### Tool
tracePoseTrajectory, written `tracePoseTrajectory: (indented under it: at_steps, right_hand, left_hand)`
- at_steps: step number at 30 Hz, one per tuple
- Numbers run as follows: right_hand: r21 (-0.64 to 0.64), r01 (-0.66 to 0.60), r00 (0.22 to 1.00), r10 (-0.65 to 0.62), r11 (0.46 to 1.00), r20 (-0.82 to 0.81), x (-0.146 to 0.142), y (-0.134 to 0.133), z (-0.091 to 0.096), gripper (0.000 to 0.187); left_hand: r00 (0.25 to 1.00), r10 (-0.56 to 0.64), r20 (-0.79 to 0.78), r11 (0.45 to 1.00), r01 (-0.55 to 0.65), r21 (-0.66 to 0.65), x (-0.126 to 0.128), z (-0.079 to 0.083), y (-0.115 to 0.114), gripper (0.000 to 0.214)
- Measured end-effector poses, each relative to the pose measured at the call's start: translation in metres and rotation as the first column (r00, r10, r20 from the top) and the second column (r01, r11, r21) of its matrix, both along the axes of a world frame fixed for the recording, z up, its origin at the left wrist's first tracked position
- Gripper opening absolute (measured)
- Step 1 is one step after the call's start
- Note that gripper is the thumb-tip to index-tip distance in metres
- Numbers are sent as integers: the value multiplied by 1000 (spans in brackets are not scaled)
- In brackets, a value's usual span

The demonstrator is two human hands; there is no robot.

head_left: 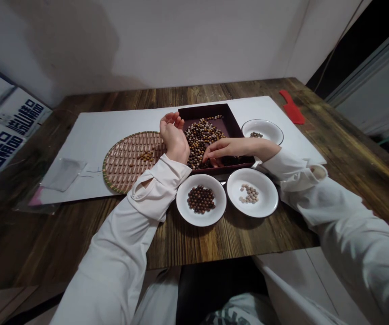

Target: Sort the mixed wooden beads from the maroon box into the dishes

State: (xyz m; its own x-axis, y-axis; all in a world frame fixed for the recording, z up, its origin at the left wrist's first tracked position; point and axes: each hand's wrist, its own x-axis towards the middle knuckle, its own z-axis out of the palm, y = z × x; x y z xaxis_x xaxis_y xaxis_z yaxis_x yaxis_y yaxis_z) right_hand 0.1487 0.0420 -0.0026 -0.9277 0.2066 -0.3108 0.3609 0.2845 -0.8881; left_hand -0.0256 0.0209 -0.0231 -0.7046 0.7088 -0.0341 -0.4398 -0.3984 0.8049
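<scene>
My left hand [175,136] is raised at the left edge of a dark maroon box [231,121], palm turned up and fingers loosely curled. I see nothing in its palm. Inside the box lies a heap of mixed brown, yellow and pale beads [201,135]. My right hand [230,148] reaches over the box from the right, with its fingertips bent down close together among the beads; whatever is between them is hidden. Left of the box, a woven bamboo tray [120,158] carries a few yellow-brown beads [146,156], partly behind my left arm.
Near the front stand a white bowl [183,206] of dark brown beads and another white bowl [267,201] of pale beads. A third bowl [274,131] is behind my right wrist. A white board [89,131], red comb [293,108] and plastic bag [64,174] lie on the wooden table [194,246].
</scene>
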Motion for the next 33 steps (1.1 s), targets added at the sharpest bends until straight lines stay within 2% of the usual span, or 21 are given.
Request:
tracePoseTrajectory:
  at_steps: [8,16,20,24,28,33]
  right_hand:
    - [69,6,1000,-7,998,13,-1,-5,7,33]
    - [104,-11,1000,12,994,-2,0,-3,5,33]
    - [114,-19,1000,18,993,6,0,-4,6,35]
    - [62,-19,1000,19,998,-1,0,-1,2,35]
    - [18,-15,1000,16,1000,-8,0,1,-2,34]
    - [37,5,1000,-6,999,28,-1,-5,8,33]
  left_hand:
    - [1000,-4,7,999,4,-46,7,14,-7,33]
    - [1000,1,-13,999,-1,46,11,20,-12,36]
    - [995,2,-103,1000,0,12,10,17,-11,41]
    - [972,16,-236,1000,-10,26,5,8,-7,40]
    - [978,-37,-204,999,40,15,0,1,-3,36]
    - [981,0,-192,998,13,62,-2,-2,-1,33]
